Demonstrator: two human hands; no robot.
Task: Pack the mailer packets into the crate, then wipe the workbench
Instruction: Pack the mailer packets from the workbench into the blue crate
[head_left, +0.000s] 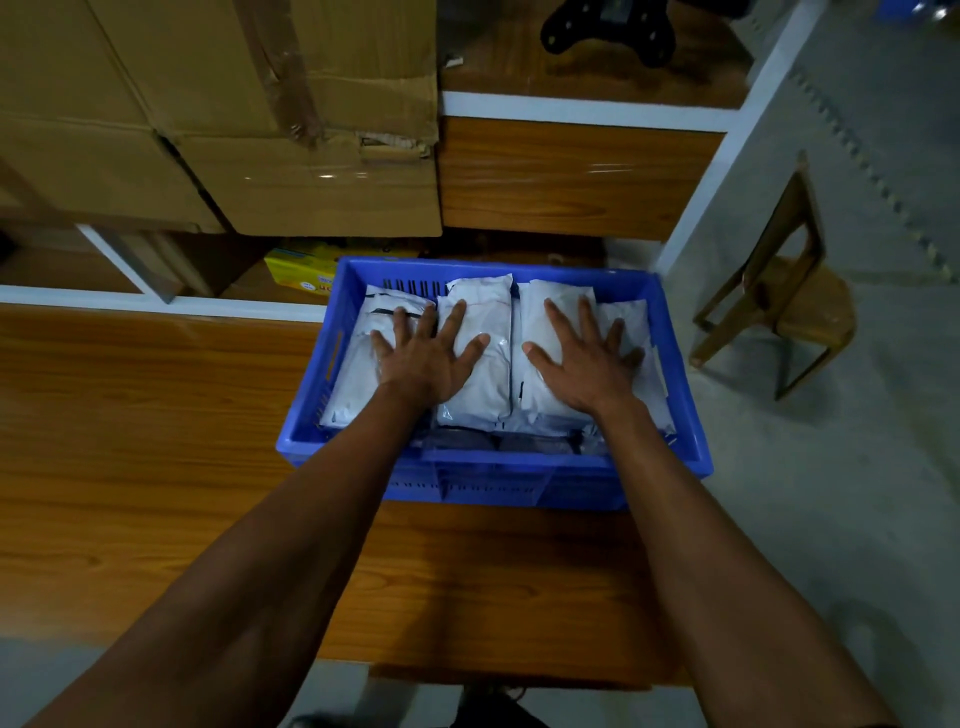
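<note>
crate (685, 395) sits on the surface (130, 441) at its right end, far edge against the back rail. mailer packets (483, 384) lie side by side in the crate, rows running left to right, more beneath them. my left hand (423, 358) lies flat on the left packets, my right hand (584, 358) flat on the right ones. cardboard boxes (234, 119) stand behind, up left. small box (301, 270) sits just behind the crate's left corner. chair (779, 291) on the floor to the right, apart from the crate.
</note>
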